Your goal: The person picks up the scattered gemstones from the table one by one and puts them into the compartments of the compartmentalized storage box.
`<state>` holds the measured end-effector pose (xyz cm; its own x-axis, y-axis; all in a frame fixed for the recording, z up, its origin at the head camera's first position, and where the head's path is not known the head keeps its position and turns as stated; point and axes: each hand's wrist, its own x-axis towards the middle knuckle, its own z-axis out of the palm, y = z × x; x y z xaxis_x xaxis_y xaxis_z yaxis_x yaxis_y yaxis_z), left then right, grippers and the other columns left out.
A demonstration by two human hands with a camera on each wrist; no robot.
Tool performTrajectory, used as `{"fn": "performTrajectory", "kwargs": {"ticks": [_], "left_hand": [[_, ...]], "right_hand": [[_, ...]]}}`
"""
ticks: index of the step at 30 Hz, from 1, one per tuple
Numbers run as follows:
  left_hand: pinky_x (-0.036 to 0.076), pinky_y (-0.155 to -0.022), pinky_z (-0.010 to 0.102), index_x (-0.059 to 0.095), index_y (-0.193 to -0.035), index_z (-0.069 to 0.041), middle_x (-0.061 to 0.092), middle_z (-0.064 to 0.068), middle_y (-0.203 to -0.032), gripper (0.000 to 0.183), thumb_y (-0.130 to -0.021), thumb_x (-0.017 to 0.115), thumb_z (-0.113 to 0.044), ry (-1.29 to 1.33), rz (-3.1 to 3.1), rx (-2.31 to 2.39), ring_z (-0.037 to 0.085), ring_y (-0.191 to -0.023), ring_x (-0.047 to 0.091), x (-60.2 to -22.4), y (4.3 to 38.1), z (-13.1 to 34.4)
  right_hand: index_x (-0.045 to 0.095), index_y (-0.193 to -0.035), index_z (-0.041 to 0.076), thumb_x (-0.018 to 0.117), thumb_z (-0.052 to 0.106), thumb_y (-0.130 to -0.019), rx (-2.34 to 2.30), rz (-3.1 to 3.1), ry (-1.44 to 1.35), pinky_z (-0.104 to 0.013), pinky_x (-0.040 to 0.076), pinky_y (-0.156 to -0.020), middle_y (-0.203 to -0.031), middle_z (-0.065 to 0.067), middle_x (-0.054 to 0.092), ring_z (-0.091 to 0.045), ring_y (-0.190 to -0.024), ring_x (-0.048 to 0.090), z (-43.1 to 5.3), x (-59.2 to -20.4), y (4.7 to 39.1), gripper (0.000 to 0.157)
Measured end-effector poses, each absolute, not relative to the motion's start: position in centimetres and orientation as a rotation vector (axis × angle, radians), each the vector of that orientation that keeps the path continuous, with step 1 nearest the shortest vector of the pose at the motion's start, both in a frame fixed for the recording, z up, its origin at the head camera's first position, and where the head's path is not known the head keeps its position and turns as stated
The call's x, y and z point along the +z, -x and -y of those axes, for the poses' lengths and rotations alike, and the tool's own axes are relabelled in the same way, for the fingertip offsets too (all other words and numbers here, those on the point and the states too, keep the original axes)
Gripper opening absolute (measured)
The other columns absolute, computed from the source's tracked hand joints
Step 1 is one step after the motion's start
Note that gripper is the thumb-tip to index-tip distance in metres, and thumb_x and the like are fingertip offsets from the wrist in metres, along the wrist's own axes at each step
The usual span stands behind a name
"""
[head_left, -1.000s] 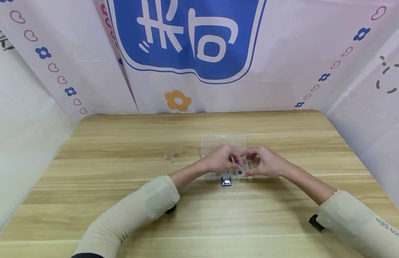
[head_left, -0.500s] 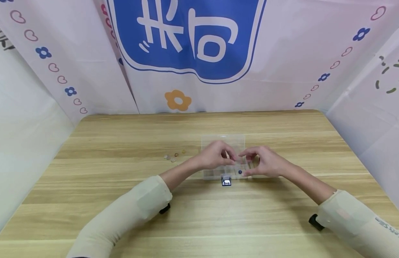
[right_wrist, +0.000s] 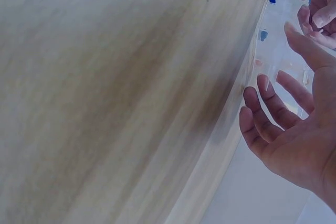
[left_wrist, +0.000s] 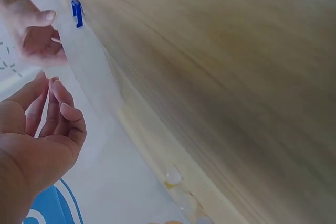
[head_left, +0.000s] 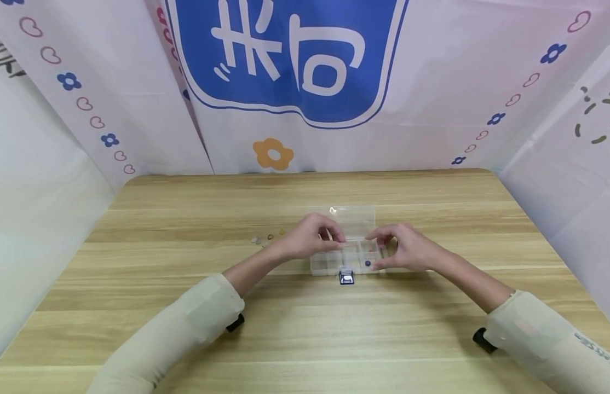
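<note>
Centre: right hand [head_left: 403, 247] wide round end of clear compartment box [head_left: 351, 256]; left hand [head_left: 311, 236] narrow, cannot tell if holding. Lower right: blurred sleeve lettering [head_left: 594, 348].

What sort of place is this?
Probably a makeshift booth for tabletop handwork: printed white sheets hang behind and at the sides of a wooden table, where an open clear box sits at the hands.

A wood-grain table [head_left: 354, 334] bears a clear box [head_left: 327, 267] and small pieces [head_left: 270, 237].
</note>
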<state>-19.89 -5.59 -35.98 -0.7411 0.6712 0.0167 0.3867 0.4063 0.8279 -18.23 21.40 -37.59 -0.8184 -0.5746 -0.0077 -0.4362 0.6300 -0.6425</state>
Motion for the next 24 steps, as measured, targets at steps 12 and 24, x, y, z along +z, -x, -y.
{"fn": "performTrajectory", "kwargs": {"ticks": [12,24], "left_hand": [[0.053,-0.071,0.023,0.075,-0.098,0.007,0.073,0.008,-0.090,0.007,-0.094,0.073,0.002,-0.876,-2.365,1.281,0.012,-0.076,0.061,-36.1,19.7,8.2],[0.051,-0.067,0.022,0.075,-0.098,0.006,0.073,0.012,-0.092,0.006,-0.094,0.073,0.002,-0.815,-2.438,1.307,0.017,-0.076,0.061,-36.0,19.6,11.7]], "right_hand": [[0.070,-0.125,-0.004,0.093,0.020,-0.076,-0.948,-2.639,0.819,-0.039,0.052,-0.083,-0.095,-0.004,0.065,-0.022,-0.090,0.057,-21.2,-37.4,18.0,0.060],[0.070,-0.124,-0.004,0.094,0.020,-0.075,-0.960,-2.641,0.835,-0.038,0.051,-0.082,-0.093,-0.003,0.064,-0.021,-0.089,0.056,-21.4,-37.6,18.1,0.059]]}}
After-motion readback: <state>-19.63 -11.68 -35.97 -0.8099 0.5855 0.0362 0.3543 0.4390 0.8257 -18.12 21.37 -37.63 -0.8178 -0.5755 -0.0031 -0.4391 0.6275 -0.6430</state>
